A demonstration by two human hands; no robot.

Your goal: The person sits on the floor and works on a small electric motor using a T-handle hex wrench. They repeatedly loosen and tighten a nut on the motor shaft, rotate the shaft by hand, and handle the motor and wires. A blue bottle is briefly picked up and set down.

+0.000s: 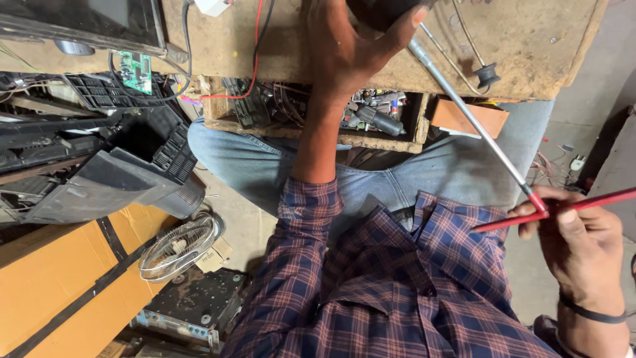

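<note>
Left hand: my left hand (351, 46) reaches to 12 o'clock, fingers curled over a dark rounded object (377, 13) on the worn wooden bench (530, 46); what it is I cannot tell.
Right hand: at 4 o'clock, my right hand (583, 245) is closed, pinching a long chrome rod with a red handle (477, 122).
Handling: the rod looks stiff, light and smooth; I judge the red end gives the surest hold.
Container: the open wooden drawer (318, 129) under the bench holds tangled wires and a black cylindrical motor-like part (381, 120).
</note>
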